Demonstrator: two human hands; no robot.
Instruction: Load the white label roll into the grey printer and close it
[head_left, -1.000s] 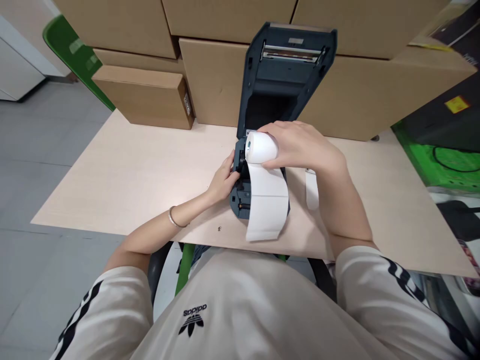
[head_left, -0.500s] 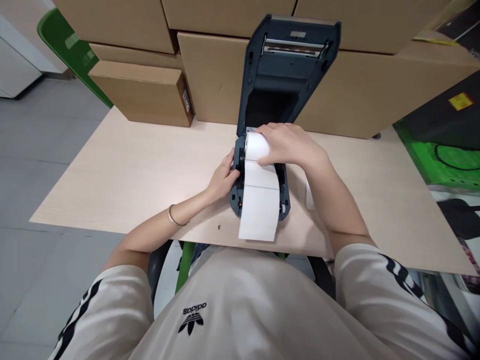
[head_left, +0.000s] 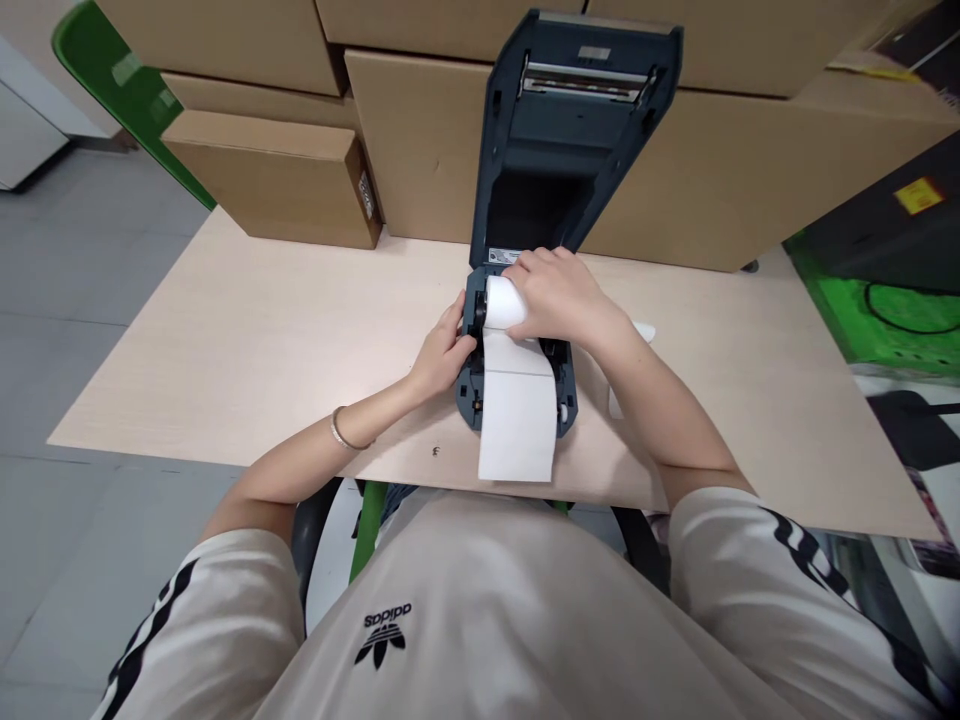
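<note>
A dark blue-grey label printer (head_left: 471, 395) stands on the table with its lid (head_left: 559, 140) raised. Inside its bay sits a roll of white labels (head_left: 504, 300), and a strip of blank labels (head_left: 517, 425) runs from it over the printer's front and past it. My right hand (head_left: 559, 295) is closed over the roll's right side, fingers on top and thumb at the front. My left hand (head_left: 444, 355) grips the printer's left side, thumb on the inner edge; its other fingers are partly hidden behind the casing.
Large cardboard boxes (head_left: 420, 140) line the table's back edge. A flatter cardboard box (head_left: 270, 190) stands at the back left. A white piece (head_left: 643, 330) lies beside my right forearm, partly hidden. A tiny dark bit (head_left: 436, 452) is near the table's front edge.
My right hand and the label roll have moved slightly toward me and lower in the bay. More of the sticker behind the roll shows. My left hand keeps its place on the printer.
</note>
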